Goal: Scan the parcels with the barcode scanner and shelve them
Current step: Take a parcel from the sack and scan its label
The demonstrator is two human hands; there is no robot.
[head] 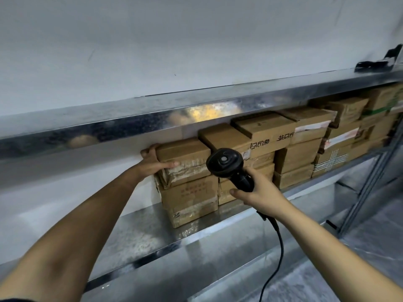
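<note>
gripping parcel (185, 159) with left hand (152, 162) | right hand (259, 190) holding scanner (226, 164)

The left hand (152, 163) grips the left end of a taped cardboard parcel (185, 161) stacked on a larger box (189, 198) on the metal shelf (141, 232). The right hand (257, 190) holds the black barcode scanner (226, 165), its cable (277, 253) hanging below. Further parcels (305, 144) fill the shelf's right.
</note>
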